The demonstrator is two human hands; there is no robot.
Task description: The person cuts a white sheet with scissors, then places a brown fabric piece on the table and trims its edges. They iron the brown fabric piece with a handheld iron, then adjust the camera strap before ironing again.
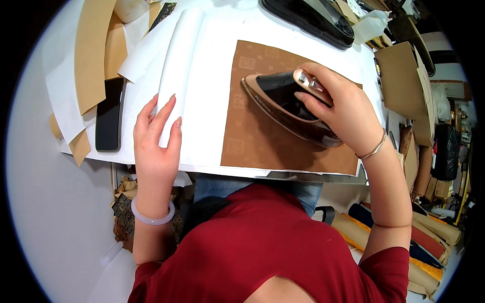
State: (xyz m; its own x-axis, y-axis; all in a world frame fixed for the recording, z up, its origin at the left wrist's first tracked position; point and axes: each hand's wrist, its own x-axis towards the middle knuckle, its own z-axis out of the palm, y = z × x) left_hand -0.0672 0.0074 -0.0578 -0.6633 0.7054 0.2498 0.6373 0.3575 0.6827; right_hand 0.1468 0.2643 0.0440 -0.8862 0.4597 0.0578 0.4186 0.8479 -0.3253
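Note:
My right hand (336, 98) is wrapped round the handle of a black and copper-brown clothes iron (283, 103). The iron rests over a brown patterned sheet (240, 121), fabric or leather, I cannot tell which; its tip points to the left. Part of the sheet is hidden under the iron and my forearm. To the left, my left hand (159, 131) lies with its fingers spread on a roll of white paper (182, 55), holding nothing. White paper (204, 136) covers the table beneath the sheet.
A dark phone (110, 116) lies left of my left hand, beside tan and white paper pieces (91, 55). At the back sit a black case (313, 20) and a translucent bottle (371, 28). A cardboard box (404, 81) stands on the right. Rolled materials (429, 242) lie below.

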